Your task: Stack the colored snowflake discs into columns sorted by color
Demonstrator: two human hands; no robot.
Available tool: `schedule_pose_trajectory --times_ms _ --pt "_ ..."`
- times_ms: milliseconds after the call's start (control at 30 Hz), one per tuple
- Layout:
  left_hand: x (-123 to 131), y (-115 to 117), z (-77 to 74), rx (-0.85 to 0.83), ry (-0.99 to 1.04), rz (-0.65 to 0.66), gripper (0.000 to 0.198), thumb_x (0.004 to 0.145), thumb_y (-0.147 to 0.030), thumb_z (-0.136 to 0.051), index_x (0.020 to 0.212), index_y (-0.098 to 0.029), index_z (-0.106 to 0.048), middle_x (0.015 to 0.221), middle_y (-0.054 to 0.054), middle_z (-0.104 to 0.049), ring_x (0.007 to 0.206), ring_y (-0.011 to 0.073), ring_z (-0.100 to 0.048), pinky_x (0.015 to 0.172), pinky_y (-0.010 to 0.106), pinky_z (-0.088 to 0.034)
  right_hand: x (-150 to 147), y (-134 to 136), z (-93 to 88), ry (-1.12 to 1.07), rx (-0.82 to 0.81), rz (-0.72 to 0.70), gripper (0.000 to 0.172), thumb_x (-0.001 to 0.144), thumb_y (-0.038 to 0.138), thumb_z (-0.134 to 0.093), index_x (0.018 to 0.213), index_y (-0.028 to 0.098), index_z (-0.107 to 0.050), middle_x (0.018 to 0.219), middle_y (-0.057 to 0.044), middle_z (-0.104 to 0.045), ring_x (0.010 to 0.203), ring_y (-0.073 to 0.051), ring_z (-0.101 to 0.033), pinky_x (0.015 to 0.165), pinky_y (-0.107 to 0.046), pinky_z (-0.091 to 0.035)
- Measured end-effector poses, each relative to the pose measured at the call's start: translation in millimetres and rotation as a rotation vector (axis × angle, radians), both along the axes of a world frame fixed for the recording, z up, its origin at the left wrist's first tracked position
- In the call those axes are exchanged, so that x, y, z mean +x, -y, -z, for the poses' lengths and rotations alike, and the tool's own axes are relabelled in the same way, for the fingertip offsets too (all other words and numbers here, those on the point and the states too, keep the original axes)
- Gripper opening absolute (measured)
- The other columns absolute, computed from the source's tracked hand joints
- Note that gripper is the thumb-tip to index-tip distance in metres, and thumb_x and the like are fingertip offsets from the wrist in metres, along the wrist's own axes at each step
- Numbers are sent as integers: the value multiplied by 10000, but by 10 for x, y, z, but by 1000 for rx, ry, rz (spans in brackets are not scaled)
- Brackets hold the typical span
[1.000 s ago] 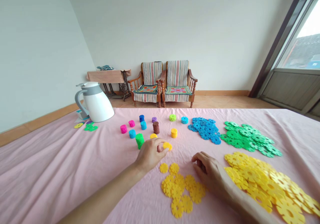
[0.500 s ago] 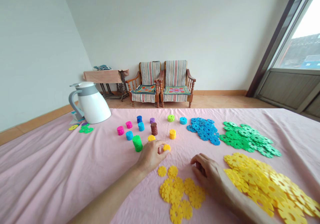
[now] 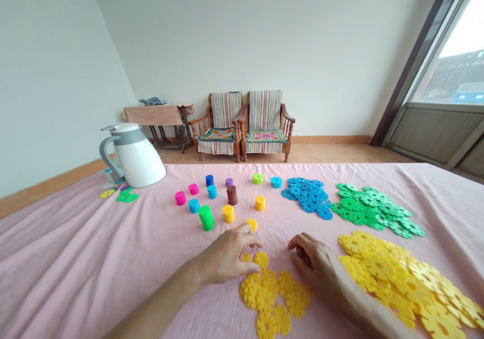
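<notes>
My left hand (image 3: 231,254) hovers at the near group of loose yellow snowflake discs (image 3: 270,291), thumb and fingers apart, with nothing held between them. Its thumb tip is by the discs at the group's far end, and it partly covers one. Just beyond its fingers is a small yellow stack (image 3: 252,224), partly hidden. My right hand (image 3: 315,258) rests on the cloth right of the loose discs, fingers loosely curled and a gap at the thumb; I see nothing in it. Farther off stand two yellow stacks (image 3: 228,213), a tall green stack (image 3: 206,218) and a brown stack (image 3: 232,195).
Right of my hands lies a large yellow pile (image 3: 401,273), with a green pile (image 3: 374,210) and a blue pile (image 3: 310,195) behind. Several small coloured stacks stand mid-table. A white jug (image 3: 138,157) is at left on the pink cloth (image 3: 94,258); two chairs (image 3: 264,122) stand beyond.
My left hand has let go of the small yellow stack and drawn back toward the loose discs, its fingers opening. The stack stays on the cloth. My right hand has hardly moved.
</notes>
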State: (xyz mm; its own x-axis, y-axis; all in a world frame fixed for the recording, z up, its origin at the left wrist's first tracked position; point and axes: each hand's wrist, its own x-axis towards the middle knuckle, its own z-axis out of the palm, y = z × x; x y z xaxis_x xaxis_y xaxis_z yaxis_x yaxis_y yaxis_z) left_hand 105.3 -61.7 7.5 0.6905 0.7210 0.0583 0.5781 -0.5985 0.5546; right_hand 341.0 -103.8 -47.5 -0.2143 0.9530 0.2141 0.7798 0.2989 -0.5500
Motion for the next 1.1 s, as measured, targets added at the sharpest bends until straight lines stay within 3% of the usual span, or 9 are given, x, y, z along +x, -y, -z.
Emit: schedule_pose_trajectory --times_ms 533,600,800,1100 --pt "60 48 94 148 -29 40 162 746 -165 -614 881 -223 -681 790 5 -578 759 161 -555 701 251 -433 -9 -10 -10 5 9 0 146 824 165 -412 826 206 -552 721 5 -553 597 -125 -516 557 -234 -349" --pt "58 26 104 189 -2 -8 154 736 -163 -618 869 -216 -675 788 4 -577 742 158 -554 687 253 -436 -11 -12 -12 10 8 7 147 825 167 -412 815 206 -553 716 6 -552 586 -122 -511 546 -232 -341" --pt "42 -161 169 282 168 -375 158 757 -209 -623 908 -194 -666 864 30 -598 764 170 -574 673 268 -460 -4 -9 3 4 8 -2 149 815 154 -411 834 205 -550 740 6 -563 611 -124 -531 578 -237 -366" --pt "59 -278 268 266 125 -413 147 755 -244 -622 885 -198 -674 859 31 -592 710 165 -567 590 249 -440 -1 -20 19 12 12 -14 154 802 153 -406 829 208 -548 731 3 -565 606 -127 -531 572 -239 -370"
